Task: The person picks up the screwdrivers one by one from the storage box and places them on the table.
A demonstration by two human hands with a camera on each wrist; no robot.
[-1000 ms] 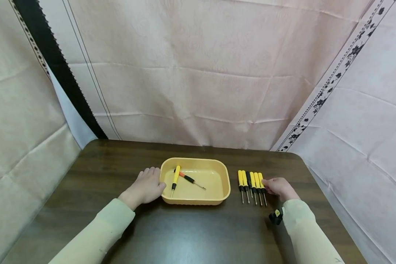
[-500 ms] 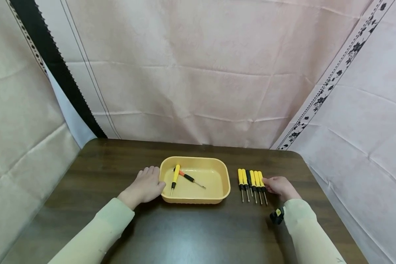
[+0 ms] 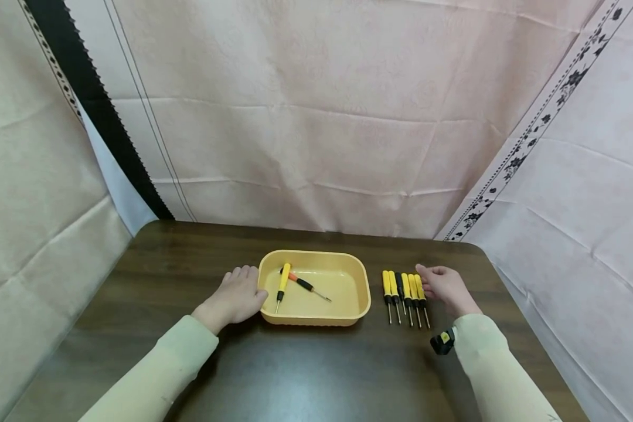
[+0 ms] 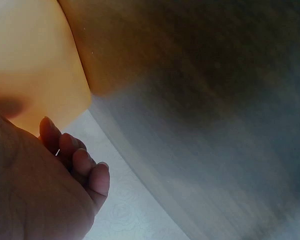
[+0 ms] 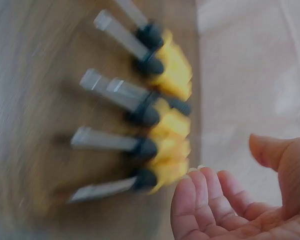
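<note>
The right hand (image 3: 447, 288), thumb (image 5: 267, 151) wide of empty fingers (image 5: 184, 205), is just beside screwdrivers (image 3: 405, 286), probably light, stiff, best gripped by handles (image 3: 412, 286); left hand (image 3: 234, 298), fingers (image 4: 99, 180) loose, touches the tray (image 3: 316, 322).

table (image 3: 306, 375): dark brown, wood-grained, rounded at far corners | back cloth (image 3: 316, 135): hangs behind, pale pinkish, creased | black band (image 3: 97, 111): slants down at left, jagged-edged | floral border (image 3: 527, 143): slants down at right | right cloth (image 3: 575, 223): whitish, creased

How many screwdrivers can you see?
8. In the tray: a yellow screwdriver and an orange-and-black screwdriver. On the table, beside the right hand: a row of six.
</note>
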